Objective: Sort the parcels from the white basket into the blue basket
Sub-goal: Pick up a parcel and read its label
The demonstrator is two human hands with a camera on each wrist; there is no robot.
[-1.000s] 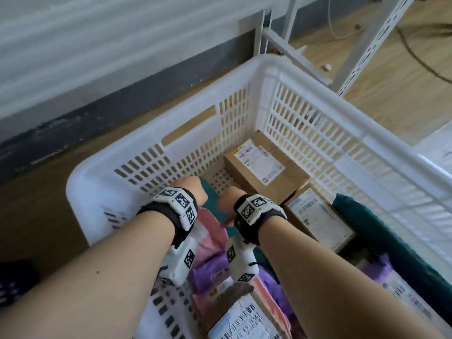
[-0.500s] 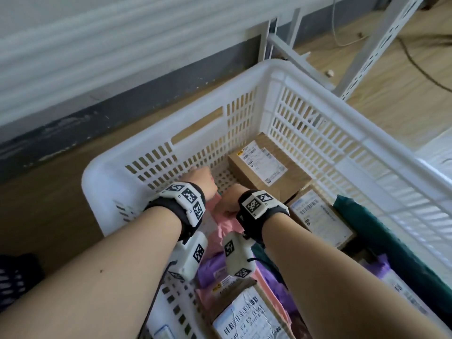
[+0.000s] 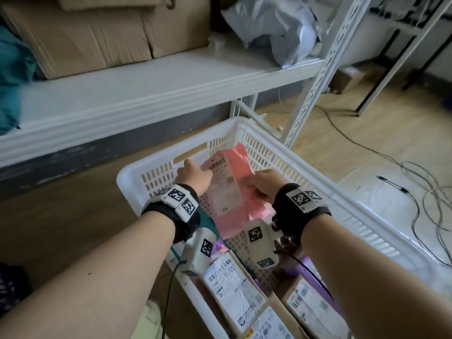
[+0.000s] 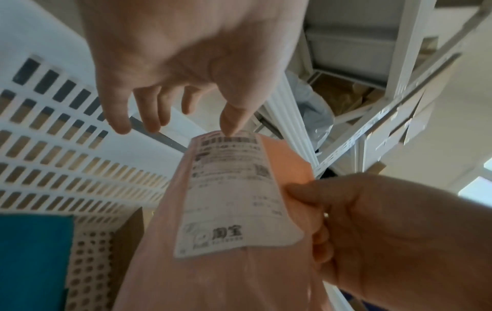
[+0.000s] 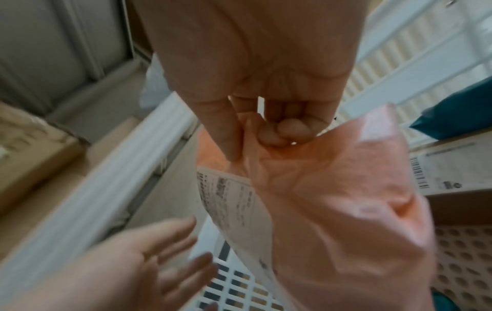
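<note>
A pink plastic mailer (image 3: 232, 187) with a white shipping label hangs lifted above the far end of the white basket (image 3: 151, 165). My right hand (image 3: 264, 187) pinches its right edge between thumb and curled fingers (image 5: 279, 130). My left hand (image 3: 193, 174) is beside the mailer's upper left; its fingers (image 4: 119, 122) are loose and apart, and only the thumb tip touches the label's top edge (image 4: 229, 134). The mailer (image 4: 226, 263) fills the lower middle of the left wrist view. The blue basket is out of view.
Labelled cardboard boxes (image 3: 234, 287) (image 3: 310, 304), a teal parcel (image 3: 206, 221) and a purple bag (image 3: 220, 245) lie in the basket. Behind it runs a low white shelf (image 3: 146, 89) with large cartons (image 3: 97, 33) and a grey bag (image 3: 281, 28). Cables (image 3: 415, 182) trail on the floor at right.
Both hands were down inside the basket on the pink mailer; now the right hand has raised it above the rim, the left hand has loosened, and the view has tilted up.
</note>
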